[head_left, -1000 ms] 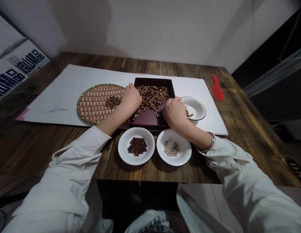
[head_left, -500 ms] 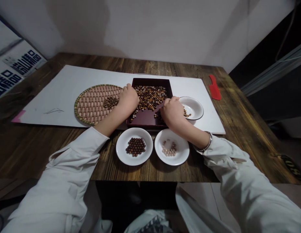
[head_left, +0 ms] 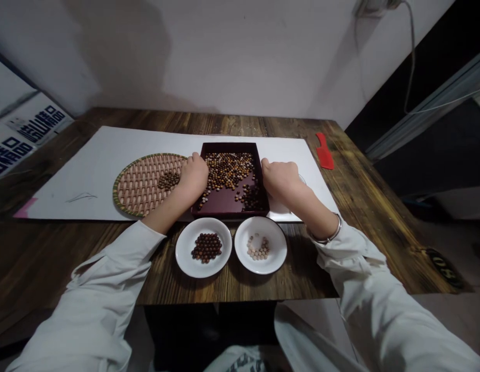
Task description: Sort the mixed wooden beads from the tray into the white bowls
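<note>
A shallow dark red box (head_left: 224, 203) sits on the white board, holding many small round beads (head_left: 229, 170) in brown, yellow and pale shades. More dark beads lie in its near right corner. My left hand (head_left: 194, 174) is closed at the box's left wall, its wrist over the edge of a woven tray (head_left: 133, 178). On that tray lies a cluster of olive-brown beads (head_left: 168, 180). My right hand (head_left: 283, 178) is closed at the right wall, fingertips partly hidden. It covers most of a white bowl (head_left: 278, 207) behind it.
In front of the box stand a white dish (head_left: 184, 253) with dark red-brown beads and another white dish (head_left: 276, 256) with pale beads. A red comb (head_left: 324, 151) lies on the wooden table (head_left: 177, 121) at right. The white board (head_left: 90, 155) spans the table's middle.
My right hand has moved out of the box's near right corner to its right wall, covering more of the white bowl. My left hand stays at the left wall. The camera view has shifted.
</note>
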`<control>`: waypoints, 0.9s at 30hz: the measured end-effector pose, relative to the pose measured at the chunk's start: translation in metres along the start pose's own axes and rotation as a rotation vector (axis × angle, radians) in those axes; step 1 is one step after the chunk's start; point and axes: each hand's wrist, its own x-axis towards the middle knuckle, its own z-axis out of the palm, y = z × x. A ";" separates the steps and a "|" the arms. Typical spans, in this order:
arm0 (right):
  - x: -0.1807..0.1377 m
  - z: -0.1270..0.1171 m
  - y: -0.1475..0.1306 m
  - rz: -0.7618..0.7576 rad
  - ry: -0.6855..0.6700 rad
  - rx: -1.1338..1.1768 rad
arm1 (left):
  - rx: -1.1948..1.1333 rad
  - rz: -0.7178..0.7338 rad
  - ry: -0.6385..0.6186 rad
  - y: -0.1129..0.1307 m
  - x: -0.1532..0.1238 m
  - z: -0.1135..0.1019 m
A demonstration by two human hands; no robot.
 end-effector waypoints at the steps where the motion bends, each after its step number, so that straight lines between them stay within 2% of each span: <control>1: 0.000 -0.001 0.000 -0.002 -0.001 -0.005 | 0.008 0.001 -0.003 0.000 -0.001 -0.001; 10: 0.005 -0.003 0.009 0.013 0.003 -0.018 | 0.020 0.019 0.009 0.000 -0.005 -0.007; 20: 0.016 -0.011 0.028 0.136 -0.061 -0.024 | -0.015 0.013 0.013 -0.001 -0.005 -0.007; 24: 0.035 -0.002 0.045 0.138 -0.013 0.019 | -0.028 0.004 0.004 0.000 -0.005 -0.006; 27: 0.062 0.012 0.061 0.094 0.020 0.168 | -0.027 0.006 0.006 0.000 -0.003 -0.004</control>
